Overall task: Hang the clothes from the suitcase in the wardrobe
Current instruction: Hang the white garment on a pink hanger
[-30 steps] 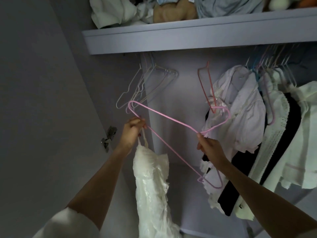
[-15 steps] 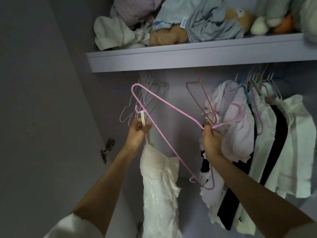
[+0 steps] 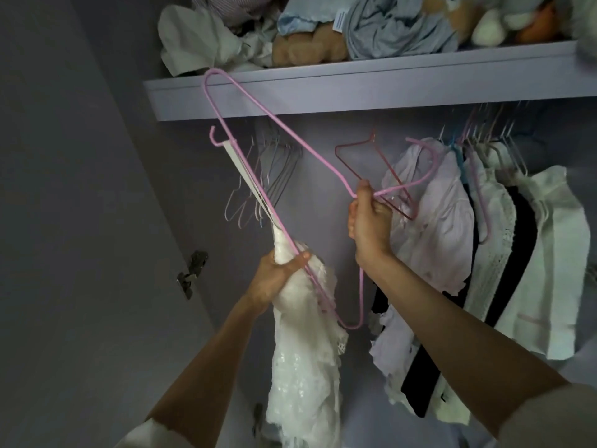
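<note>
A pink wire hanger (image 3: 268, 116) is tilted steeply in front of the open wardrobe, one end up by the shelf. My right hand (image 3: 368, 221) grips it at the neck below the hook. A white lace garment (image 3: 303, 360) hangs down at the centre; its white strap (image 3: 245, 176) is stretched up and caught on the small hook near the hanger's raised end. My left hand (image 3: 277, 273) grips the bunched top of the garment, against the hanger's lower wire.
The wardrobe shelf (image 3: 355, 88) above holds piled clothes and soft toys (image 3: 323, 27). Several empty wire hangers (image 3: 271, 179) hang at the left of the rail, a dark red hanger (image 3: 371, 173) in the middle. Hung white, lilac and black clothes (image 3: 484, 253) fill the right. A door hinge (image 3: 190, 273) sits at the left.
The hanger's left end has swung up to the shelf. The garment's strap now stretches along the hanger to its small hook. My left hand slid down from the strap to the garment's bunched top.
</note>
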